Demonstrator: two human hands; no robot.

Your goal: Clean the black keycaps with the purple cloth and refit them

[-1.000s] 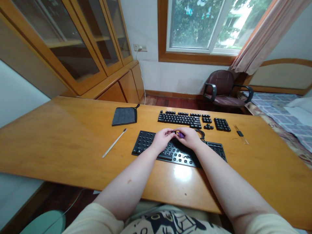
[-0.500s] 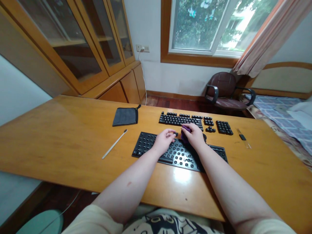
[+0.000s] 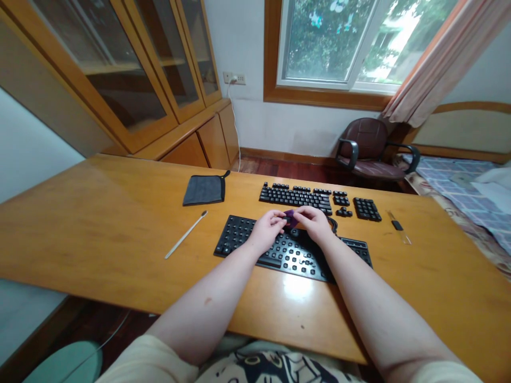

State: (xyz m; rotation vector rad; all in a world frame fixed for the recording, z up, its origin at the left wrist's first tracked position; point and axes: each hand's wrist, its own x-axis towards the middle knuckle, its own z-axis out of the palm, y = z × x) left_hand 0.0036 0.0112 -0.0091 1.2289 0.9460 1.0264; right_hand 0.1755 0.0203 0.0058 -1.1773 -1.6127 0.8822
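Between my fingertips, my left hand (image 3: 268,227) pinches a small black keycap (image 3: 286,218). My right hand (image 3: 315,222) is closed on a purple cloth (image 3: 292,217), which touches the keycap. Both hands are above a black keyboard base (image 3: 293,252) whose key posts are mostly bare, with a long bar key along its near edge. Behind the hands, loose black keycaps (image 3: 295,197) lie in keyboard order, with a separate number-pad block (image 3: 367,209) to the right. A black coiled cable (image 3: 332,225) shows partly behind my right hand.
On the left of the wooden table (image 3: 99,223) lie a dark grey zip pouch (image 3: 204,190) and a thin white brush (image 3: 186,234). A small tool with a black middle and wire ends (image 3: 397,225) lies at the right. A brown armchair (image 3: 365,146) stands beyond the table.
My right hand has moved slightly left, bringing the purple cloth against the keycap in my left hand. The cloth was bunched and apart from it before.
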